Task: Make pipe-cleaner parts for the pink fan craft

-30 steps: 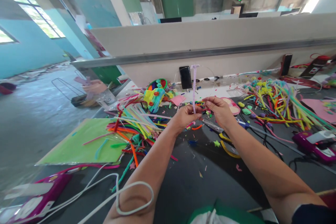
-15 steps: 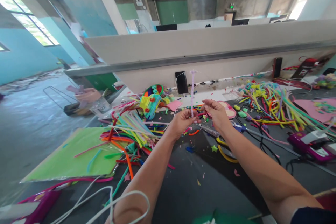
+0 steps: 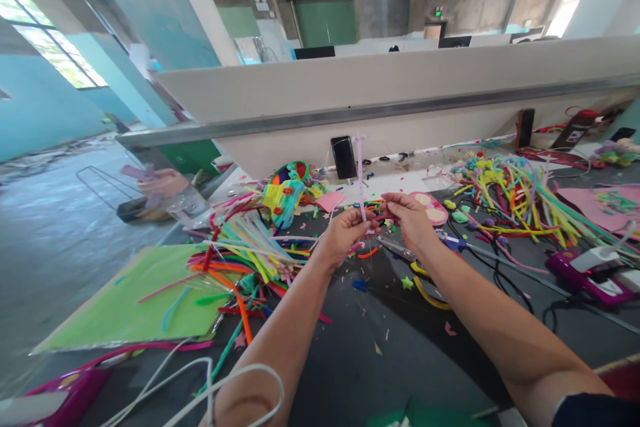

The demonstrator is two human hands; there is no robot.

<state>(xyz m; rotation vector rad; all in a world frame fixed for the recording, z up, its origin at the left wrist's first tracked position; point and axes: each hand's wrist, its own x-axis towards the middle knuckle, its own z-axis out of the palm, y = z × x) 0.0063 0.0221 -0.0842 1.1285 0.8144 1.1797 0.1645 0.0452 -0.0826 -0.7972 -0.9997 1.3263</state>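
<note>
A lilac pipe cleaner (image 3: 360, 177) stands almost upright above the table, its top end bent into a small crosspiece. My left hand (image 3: 345, 235) pinches it near its lower end. Just to the right, my right hand (image 3: 406, 219) has thumb and fingertips drawn together; whatever they hold, if anything, is too small to make out. Below the right hand lie scissors with yellow handles (image 3: 431, 295), partly covered by the forearm. A pink and cream rounded piece (image 3: 431, 209) lies behind that hand.
Pipe cleaners in many colours (image 3: 260, 247) lie heaped at left, with another heap (image 3: 520, 203) at right. A phone (image 3: 343, 157) leans on the partition. A green sheet (image 3: 135, 300), a purple power strip (image 3: 590, 277), white cables (image 3: 245, 373) and a green star (image 3: 407, 283) lie around.
The view has shifted slightly. The lilac pipe cleaner leans a little more to the left at its top. Both hands keep nearly the same pose.
</note>
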